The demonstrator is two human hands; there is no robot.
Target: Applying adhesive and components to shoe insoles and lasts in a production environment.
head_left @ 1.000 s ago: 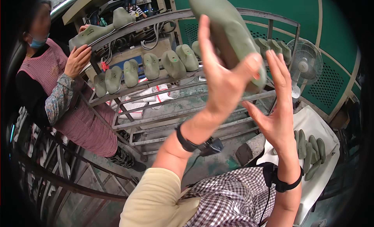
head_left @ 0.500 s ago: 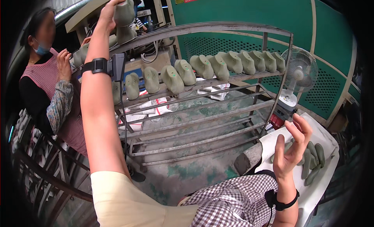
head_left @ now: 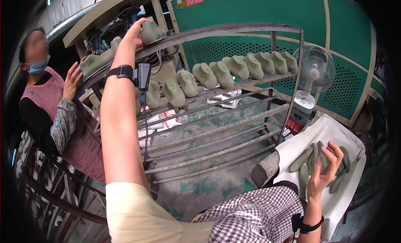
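Observation:
My left hand (head_left: 136, 33) reaches to the rack's top shelf and is closed around a grey-green shoe last (head_left: 151, 33), which stands on the shelf. To its left on the same shelf are more lasts, among them a last (head_left: 95, 64) near a co-worker's hand. A row of similar shoe lasts (head_left: 204, 75) stands along the shelf below. My right hand (head_left: 325, 170) hovers empty with its fingers apart and bent, over several long grey-green pieces (head_left: 301, 160) on a white cloth (head_left: 288, 149).
The metal rack (head_left: 225, 154) with bare lower rails stands ahead of me. A co-worker (head_left: 52, 105) in a pink checked apron is at its left end. A fan (head_left: 314, 72) stands right of the rack, before a green machine panel (head_left: 250, 11). White bundles (head_left: 167, 122) lie behind the rails.
My left hand has brought the shoe last down onto the top shelf, where it now stands. My right hand has dropped lower over the cloth. The whole view has shifted slightly.

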